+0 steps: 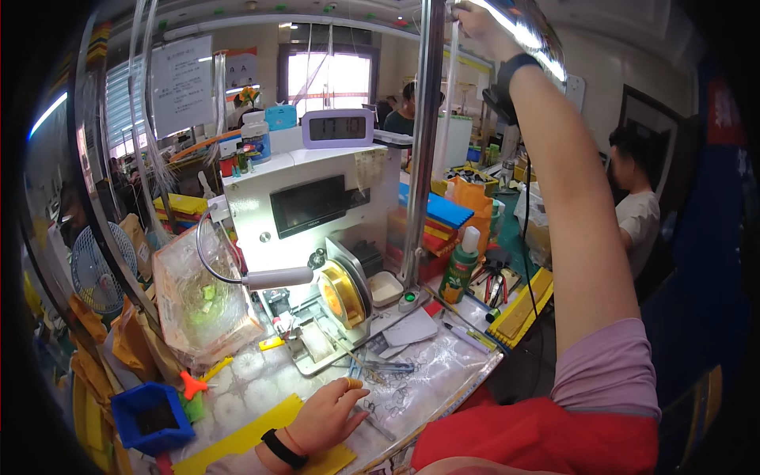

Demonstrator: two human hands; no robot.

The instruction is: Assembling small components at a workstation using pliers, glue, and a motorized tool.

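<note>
My left hand hovers low over or rests on the worktop, fingers loosely spread, a yellow band around one finger. Under its wrist lies a flat yellow strip. Just beyond the fingertips are thin dark wire-like bits and a small blue tool. Farther off stands a white machine with a dark screen and a gold spool. My right arm reaches high up; the right hand is closed beside the metal post and a bright lamp. What its fingers grip is not clear.
A blue bin sits at the near left, with a plastic-covered box behind it. A grey lamp arm crosses before the machine. A green bottle and pliers lie right. A person is at far right.
</note>
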